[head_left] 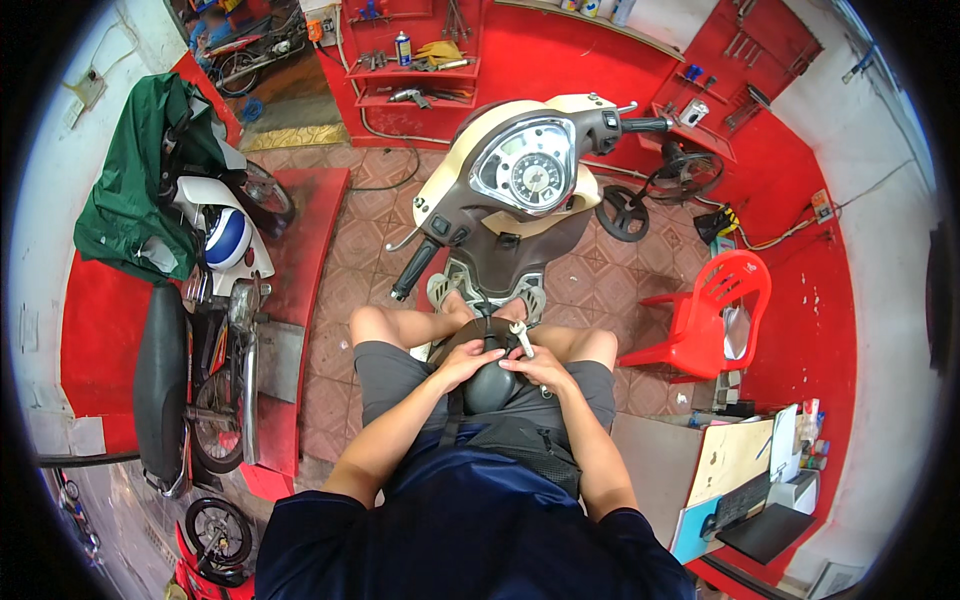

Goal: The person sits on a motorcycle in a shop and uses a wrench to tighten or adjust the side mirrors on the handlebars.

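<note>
I sit astride a cream and brown scooter [520, 170], above the dark rounded front of its seat [490, 388]. My left hand [464, 365] rests on the left side of this dark front part, fingers stretched toward the middle and touching it. On the opposite side, my right hand [538, 368] is closed around a silver wrench [521, 338]. The wrench's head sticks up past the fingers, and its other end shows below the hand. Both hands' fingertips come close together over the dark part; what lies under them is hidden.
To the right stands a red plastic chair [725, 310], with a cluttered desk [650, 450] behind it. A motorcycle with a black seat [162, 380] is at the left beside a red platform [318, 230]. Ahead, red shelves [415, 70] hold tools, and a fan [685, 172] stands by the wall.
</note>
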Tool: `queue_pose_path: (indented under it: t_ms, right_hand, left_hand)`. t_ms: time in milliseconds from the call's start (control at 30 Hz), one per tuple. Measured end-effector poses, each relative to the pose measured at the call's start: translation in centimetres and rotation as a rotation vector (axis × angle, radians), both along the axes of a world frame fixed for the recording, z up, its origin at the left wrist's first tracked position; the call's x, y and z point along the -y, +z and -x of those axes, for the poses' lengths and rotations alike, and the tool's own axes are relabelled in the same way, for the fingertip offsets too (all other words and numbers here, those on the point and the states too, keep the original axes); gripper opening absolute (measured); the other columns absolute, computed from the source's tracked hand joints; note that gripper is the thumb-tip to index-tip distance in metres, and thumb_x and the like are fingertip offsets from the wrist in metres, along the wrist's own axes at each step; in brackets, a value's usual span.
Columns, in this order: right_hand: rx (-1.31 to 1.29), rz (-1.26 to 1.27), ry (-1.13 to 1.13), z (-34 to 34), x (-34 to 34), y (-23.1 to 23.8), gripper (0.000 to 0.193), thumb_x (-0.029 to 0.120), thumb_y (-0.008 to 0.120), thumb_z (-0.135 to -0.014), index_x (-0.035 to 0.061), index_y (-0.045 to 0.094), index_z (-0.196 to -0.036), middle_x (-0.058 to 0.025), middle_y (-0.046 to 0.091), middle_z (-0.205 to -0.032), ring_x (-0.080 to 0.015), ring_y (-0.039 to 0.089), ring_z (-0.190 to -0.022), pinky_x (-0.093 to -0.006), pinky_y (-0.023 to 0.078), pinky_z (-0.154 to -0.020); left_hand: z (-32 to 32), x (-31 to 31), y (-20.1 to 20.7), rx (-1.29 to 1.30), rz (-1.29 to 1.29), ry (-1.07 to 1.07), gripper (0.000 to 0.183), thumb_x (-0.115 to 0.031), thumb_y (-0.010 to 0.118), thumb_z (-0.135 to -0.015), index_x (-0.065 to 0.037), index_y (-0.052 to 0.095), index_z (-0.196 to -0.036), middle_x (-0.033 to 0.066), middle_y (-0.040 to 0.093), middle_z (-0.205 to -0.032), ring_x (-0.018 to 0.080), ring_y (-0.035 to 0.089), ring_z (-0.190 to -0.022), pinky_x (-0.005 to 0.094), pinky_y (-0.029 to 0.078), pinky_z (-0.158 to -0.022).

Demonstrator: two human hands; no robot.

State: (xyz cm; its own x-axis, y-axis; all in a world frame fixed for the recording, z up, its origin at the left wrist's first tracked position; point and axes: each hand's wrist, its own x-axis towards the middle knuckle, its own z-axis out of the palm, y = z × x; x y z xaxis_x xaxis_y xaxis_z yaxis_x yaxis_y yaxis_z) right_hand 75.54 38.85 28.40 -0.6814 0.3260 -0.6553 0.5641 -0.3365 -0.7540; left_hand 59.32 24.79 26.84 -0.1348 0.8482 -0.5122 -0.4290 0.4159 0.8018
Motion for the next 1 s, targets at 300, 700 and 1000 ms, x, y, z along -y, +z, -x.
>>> queue_pose_path:
  t_ms: [300,700,1000]
  right_hand:
    - [0.016,0.002,-0.016,0.0,0.1,0.2,0.05,0.041,0.087,-0.067,0.0046,0.061,-0.091,0.0035,0.051,-0.061,-0.0049,0.043,-0.049,-0.0216,0.027,-0.043]
    - [-0.004,0.016,-0.023,0.1,0.2,0.4,0.049,0.039,0.087,-0.068,0.0047,0.061,-0.091,0.003,0.051,-0.061,-0.0052,0.042,-0.048,-0.0212,0.027,-0.042]
    - [-0.001,-0.009,0.001,0.0,0.1,0.1,0.048,0.041,0.085,-0.069,0.0046,0.062,-0.09,0.0037,0.051,-0.061,-0.0054,0.042,-0.048,-0.0221,0.027,-0.042]
  left_hand:
    - [-0.1,0.0,-0.1,-0.01,0.001,0.01,0.054,-0.03,0.069,-0.089,0.003,0.052,-0.129,0.0106,0.061,-0.12,0.0144,0.058,-0.107,0.026,0.047,-0.09]
    - [0.0,0.1,0.2,-0.017,0.012,-0.002,0.057,-0.032,0.069,-0.089,0.003,0.052,-0.129,0.0115,0.061,-0.12,0.0149,0.058,-0.107,0.0265,0.046,-0.091]
    - [0.0,0.2,-0.1,-0.044,0.016,0.014,0.062,-0.036,0.071,-0.086,0.005,0.051,-0.128,0.0126,0.061,-0.121,0.0166,0.059,-0.107,0.0265,0.046,-0.091]
